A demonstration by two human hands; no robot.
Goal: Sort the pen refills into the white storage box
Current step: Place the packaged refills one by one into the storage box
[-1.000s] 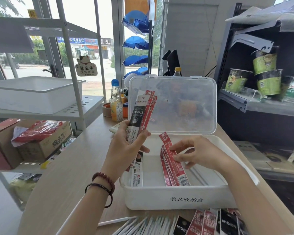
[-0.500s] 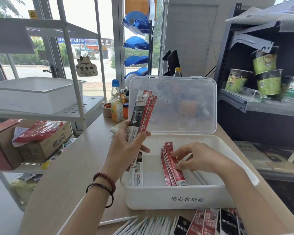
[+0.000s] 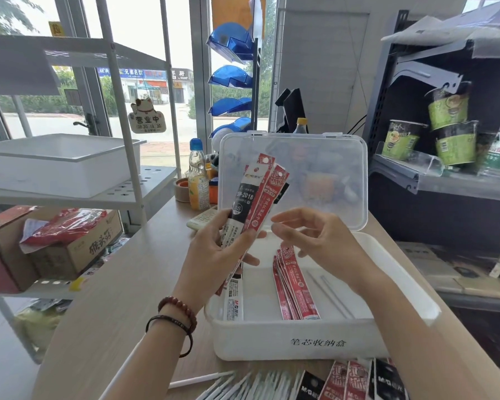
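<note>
White storage box (image 3: 274,339) open on counter, lid upright. Inside: red refill packs (image 3: 296,287) in middle, one black-and-white pack (image 3: 233,298) at left. More packs (image 3: 352,382), possibly loose refills, before box.

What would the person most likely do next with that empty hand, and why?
Probably pinch the red packet from the fan in the left hand. The right hand is empty, open beside it, and matching red packets already lie in the white box.
</note>
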